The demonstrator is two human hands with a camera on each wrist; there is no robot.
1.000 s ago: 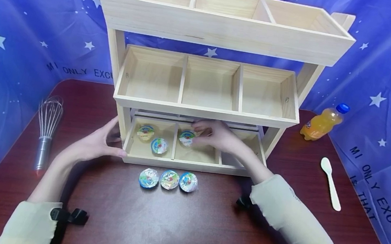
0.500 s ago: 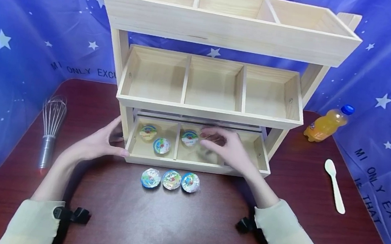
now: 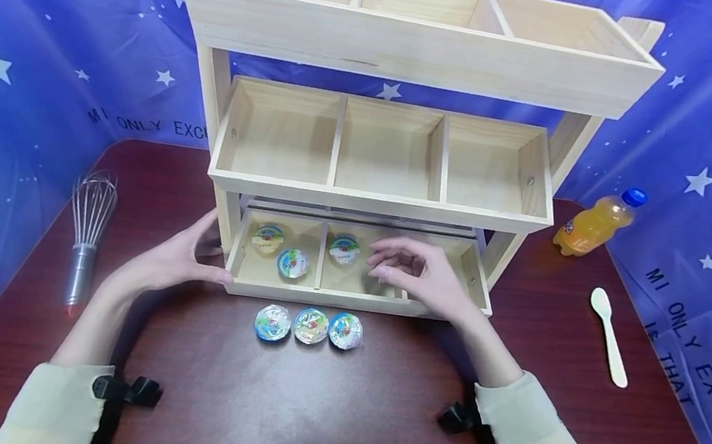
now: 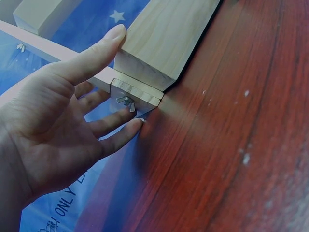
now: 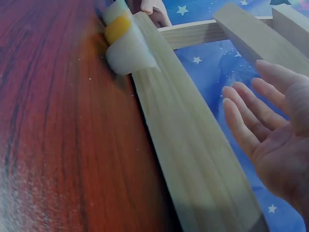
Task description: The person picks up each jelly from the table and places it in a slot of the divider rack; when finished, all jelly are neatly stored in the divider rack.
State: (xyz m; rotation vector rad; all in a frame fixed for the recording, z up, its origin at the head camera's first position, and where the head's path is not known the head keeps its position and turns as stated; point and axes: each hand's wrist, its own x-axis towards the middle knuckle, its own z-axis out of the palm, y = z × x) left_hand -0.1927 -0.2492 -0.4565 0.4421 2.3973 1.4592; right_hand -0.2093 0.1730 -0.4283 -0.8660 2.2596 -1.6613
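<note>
My left hand rests against the left end of the wooden rack's bottom tray. In the left wrist view its thumb touches the tray's corner, with the spread fingers beside a wing nut. My right hand hovers over the bottom tray's middle and right compartments, fingers loosely bent and holding nothing. Left of its fingertips lies a foil-lidded jelly cup in the middle compartment. Two more jelly cups, one yellowish and one pale, lie in the left compartment.
Three jelly cups stand in a row on the table before the rack. The middle tray overhangs the bottom one. A whisk lies left; an orange drink bottle and a spoon are at right.
My right hand has drawn back rightward from beside the jelly cup in the middle compartment. The left hand stays at the tray's corner, and the cups have kept their places.
</note>
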